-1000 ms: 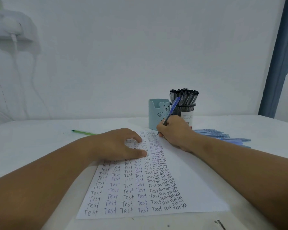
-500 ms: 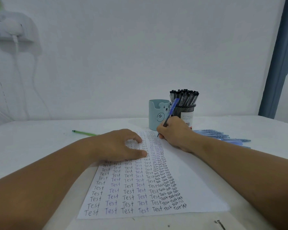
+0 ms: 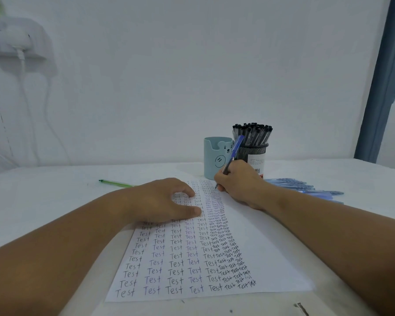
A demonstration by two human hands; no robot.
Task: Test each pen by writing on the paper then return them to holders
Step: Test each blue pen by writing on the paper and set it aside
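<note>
A white paper filled with columns of the word "Test" lies on the table. My left hand rests flat on its upper left part, fingers spread. My right hand grips a blue pen with its tip on the paper near the top edge. Behind stand a light blue bear holder and a black mesh holder packed with several black-capped pens. A pile of blue pens lies on the table to the right.
A green pen lies alone on the white table to the left. A white wall stands close behind the holders. A white shelf with cables hangs at the upper left, and a blue frame runs down the right.
The blue pen's top has swayed slightly while its tip stays at the top of the paper. My left hand has not moved.
</note>
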